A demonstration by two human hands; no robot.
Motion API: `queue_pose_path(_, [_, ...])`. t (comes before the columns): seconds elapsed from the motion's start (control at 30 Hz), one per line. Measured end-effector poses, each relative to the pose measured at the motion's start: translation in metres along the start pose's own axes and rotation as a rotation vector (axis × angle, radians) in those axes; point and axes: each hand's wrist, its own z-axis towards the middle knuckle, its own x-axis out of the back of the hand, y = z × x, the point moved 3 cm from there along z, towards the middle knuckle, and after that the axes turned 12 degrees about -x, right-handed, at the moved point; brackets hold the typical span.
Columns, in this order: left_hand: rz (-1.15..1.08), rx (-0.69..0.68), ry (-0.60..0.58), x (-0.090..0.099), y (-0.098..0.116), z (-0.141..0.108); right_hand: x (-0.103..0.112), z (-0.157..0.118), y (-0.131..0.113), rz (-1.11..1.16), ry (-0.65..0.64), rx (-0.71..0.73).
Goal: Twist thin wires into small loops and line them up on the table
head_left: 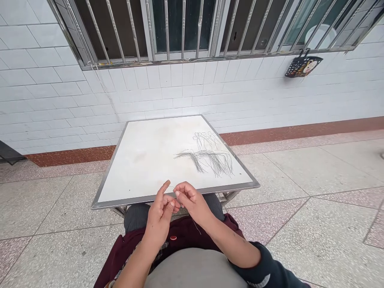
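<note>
Just over the table's front edge, my left hand has its index finger raised while the thumb presses against the other fingertips. Close beside it, my right hand pinches a thin wire between thumb and fingers. One end of this wire hangs below my right hand, and a short bit shows between the two hands. The left fingertips seem to be on the wire too, though it is very fine there. Farther back on the white table lies a loose bunch of thin dark wires. Behind it are several wires with looped ends.
The table has a grey metal rim and stands near a white tiled wall. Above it is a barred window. A small patterned bag hangs from the sill at right. My knees are under the table's front edge.
</note>
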Motion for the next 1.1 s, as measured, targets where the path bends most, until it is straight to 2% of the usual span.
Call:
queue_pose_path(0.13, [-0.007, 0.036, -0.066, 0.001, -0.003, -0.002, 0.007, 0.003, 0.004, -0.070, 0.045, 0.010])
queue_pose_path(0.27, [0.008, 0.073, -0.119, 0.012, -0.002, -0.005, 0.020, 0.005, 0.002, -0.184, 0.058, 0.062])
queue_pose_path(0.4, [-0.011, 0.141, -0.171, 0.027, 0.007, -0.010, 0.034, 0.003, -0.004, -0.406, -0.026, 0.197])
queue_pose_path(0.5, [-0.014, 0.209, -0.249, 0.037, 0.015, -0.016, 0.048, 0.003, -0.003, -0.523, -0.091, 0.224])
queue_pose_path(0.6, [0.005, 0.248, -0.300, 0.046, 0.015, -0.019, 0.065, 0.006, -0.001, -0.554, -0.012, 0.214])
queue_pose_path(0.7, [0.034, 0.215, -0.244, 0.054, 0.008, -0.017, 0.074, 0.006, -0.003, -0.511, 0.115, 0.199])
queue_pose_path(0.77, [0.021, 0.202, -0.168, 0.053, 0.003, -0.014, 0.070, 0.004, -0.006, -0.494, 0.138, 0.202])
queue_pose_path(0.9, [-0.109, 0.251, -0.049, 0.036, -0.002, -0.009, 0.051, -0.003, -0.009, -0.509, 0.082, 0.254])
queue_pose_path(1.0, [-0.225, 0.292, -0.031, 0.021, 0.000, -0.010, 0.039, -0.007, -0.008, -0.534, 0.024, 0.324])
queue_pose_path(1.1, [-0.274, 0.302, -0.010, 0.016, 0.000, -0.011, 0.034, -0.008, -0.006, -0.559, -0.005, 0.369])
